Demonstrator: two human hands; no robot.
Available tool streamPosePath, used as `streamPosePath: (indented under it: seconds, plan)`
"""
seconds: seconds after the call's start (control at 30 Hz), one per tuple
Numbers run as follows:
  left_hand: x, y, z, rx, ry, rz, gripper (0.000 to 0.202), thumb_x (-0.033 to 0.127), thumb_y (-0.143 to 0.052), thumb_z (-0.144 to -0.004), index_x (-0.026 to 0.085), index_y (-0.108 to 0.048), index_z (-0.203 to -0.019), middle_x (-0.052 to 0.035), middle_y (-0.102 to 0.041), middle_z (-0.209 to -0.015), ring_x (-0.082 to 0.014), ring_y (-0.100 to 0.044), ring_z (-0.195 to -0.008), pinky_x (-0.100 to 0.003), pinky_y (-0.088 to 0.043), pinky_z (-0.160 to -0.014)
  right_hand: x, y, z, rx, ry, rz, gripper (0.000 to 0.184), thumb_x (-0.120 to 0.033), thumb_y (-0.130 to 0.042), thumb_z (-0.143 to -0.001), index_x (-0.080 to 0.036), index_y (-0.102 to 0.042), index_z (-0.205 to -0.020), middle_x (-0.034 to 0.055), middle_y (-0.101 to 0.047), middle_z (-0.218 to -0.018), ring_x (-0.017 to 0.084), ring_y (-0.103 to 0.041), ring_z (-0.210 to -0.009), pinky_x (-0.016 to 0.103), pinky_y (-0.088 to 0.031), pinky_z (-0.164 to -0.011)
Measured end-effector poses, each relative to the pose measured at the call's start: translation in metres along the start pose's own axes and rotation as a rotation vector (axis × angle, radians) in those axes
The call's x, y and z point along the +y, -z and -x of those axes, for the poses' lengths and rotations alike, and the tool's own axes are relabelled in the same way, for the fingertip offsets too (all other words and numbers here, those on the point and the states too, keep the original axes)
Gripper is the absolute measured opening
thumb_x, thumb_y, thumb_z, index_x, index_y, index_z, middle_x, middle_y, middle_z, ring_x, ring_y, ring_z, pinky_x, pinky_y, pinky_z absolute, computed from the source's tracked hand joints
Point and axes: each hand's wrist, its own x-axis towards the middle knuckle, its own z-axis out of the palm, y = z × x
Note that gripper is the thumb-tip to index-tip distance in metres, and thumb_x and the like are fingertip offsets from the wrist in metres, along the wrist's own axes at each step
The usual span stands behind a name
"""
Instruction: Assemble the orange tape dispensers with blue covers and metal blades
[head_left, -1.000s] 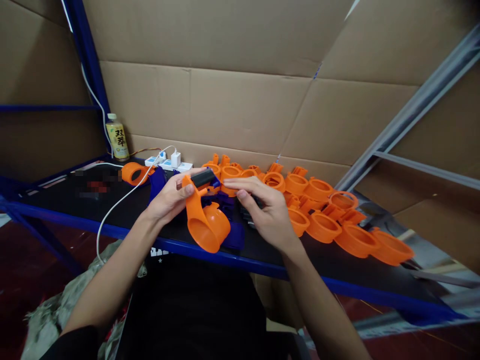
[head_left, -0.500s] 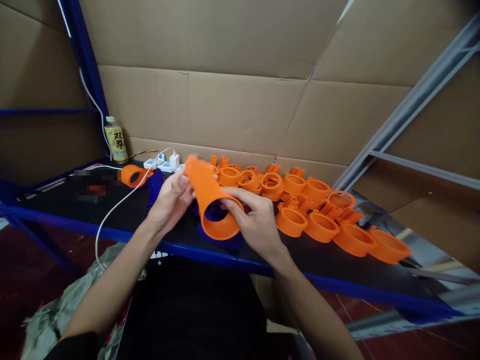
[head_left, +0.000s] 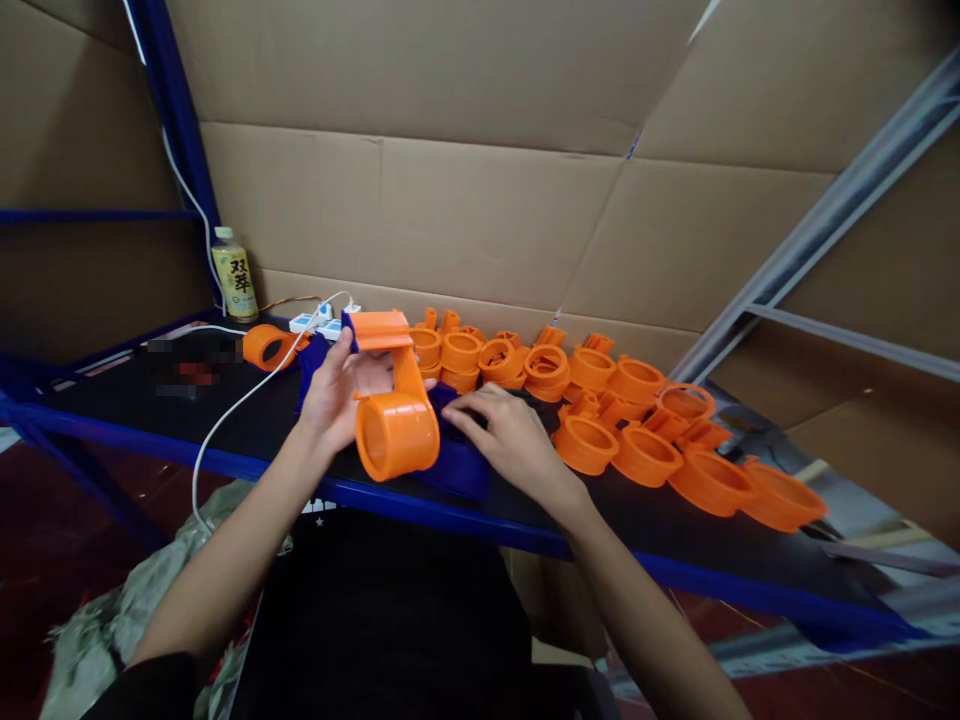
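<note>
My left hand (head_left: 336,392) is closed around an orange plastic tape dispenser (head_left: 399,432), held up over the front of the table with its ring downward and a flat plate on top. A dark blue edge shows at the left end of that plate. Just right of it, my right hand (head_left: 510,430) has its fingers curled and the tips together, above dark blue plastic pieces (head_left: 457,468) on the table. Whether something small is between those fingertips I cannot make out.
Rows of orange tape dispensers (head_left: 586,445) stand along the right and back of the black table (head_left: 525,505). Another orange dispenser (head_left: 266,348) lies at left. A white cable (head_left: 240,410) crosses the left side from a power strip (head_left: 307,322). A yellow bottle (head_left: 236,278) stands behind.
The tape dispenser has turned over in my left hand, bringing its flat plate and ring side into view. My right hand has let go of its ring and now hovers over the blue pieces.
</note>
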Motion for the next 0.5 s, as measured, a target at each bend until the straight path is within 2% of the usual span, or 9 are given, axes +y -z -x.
streamPosePath:
  seconds: [0.07,0.13,0.23,0.37,0.5]
  plan:
    - [0.007,0.006,-0.001,0.008,-0.03,-0.017,0.05,0.059,-0.069,-0.085,0.018,-0.07,-0.114,-0.012,-0.075,-0.115,-0.0327,-0.068,-0.118,-0.045,-0.055,-0.102,0.01,-0.006,0.0,-0.087,0.044,0.162,0.018,-0.035,-0.064,-0.097,-0.024,-0.078,-0.101,0.005,-0.077,-0.105,0.025,-0.065,-0.103,0.035,-0.049,-0.084]
    - [0.011,0.01,-0.003,0.037,-0.046,-0.037,0.049,0.058,-0.067,-0.087,0.018,-0.069,-0.117,-0.0126,-0.075,-0.116,-0.0329,-0.068,-0.117,-0.045,-0.056,-0.101,0.017,-0.015,0.0,-0.167,0.072,0.24,0.014,-0.031,-0.068,-0.094,-0.025,-0.078,-0.102,0.0054,-0.076,-0.107,0.025,-0.064,-0.106,0.035,-0.05,-0.086]
    - [0.011,0.012,-0.004,0.089,-0.049,-0.053,0.046,0.054,-0.066,-0.09,0.018,-0.069,-0.118,-0.0127,-0.076,-0.113,-0.0329,-0.07,-0.115,-0.046,-0.056,-0.1,0.021,-0.024,-0.001,-0.187,0.06,0.282,0.013,-0.029,-0.067,-0.095,-0.024,-0.077,-0.101,0.0057,-0.076,-0.105,0.024,-0.065,-0.105,0.035,-0.051,-0.085]
    - [0.004,0.01,-0.005,0.111,-0.013,-0.061,0.041,0.05,-0.066,-0.09,0.016,-0.072,-0.112,-0.0137,-0.077,-0.109,-0.0333,-0.071,-0.113,-0.047,-0.057,-0.099,0.017,-0.022,-0.002,-0.117,0.036,0.28,0.012,-0.026,-0.064,-0.096,-0.024,-0.076,-0.095,0.005,-0.077,-0.101,0.024,-0.066,-0.101,0.034,-0.049,-0.078]
    - [-0.003,0.006,-0.006,0.105,0.03,-0.073,0.033,0.043,-0.07,-0.087,0.015,-0.075,-0.105,-0.0131,-0.078,-0.106,-0.0324,-0.072,-0.11,-0.046,-0.057,-0.098,0.017,-0.006,-0.004,0.068,-0.055,0.141,0.011,-0.025,-0.064,-0.093,-0.024,-0.074,-0.097,0.0028,-0.076,-0.094,0.02,-0.068,-0.086,0.032,-0.049,-0.072]
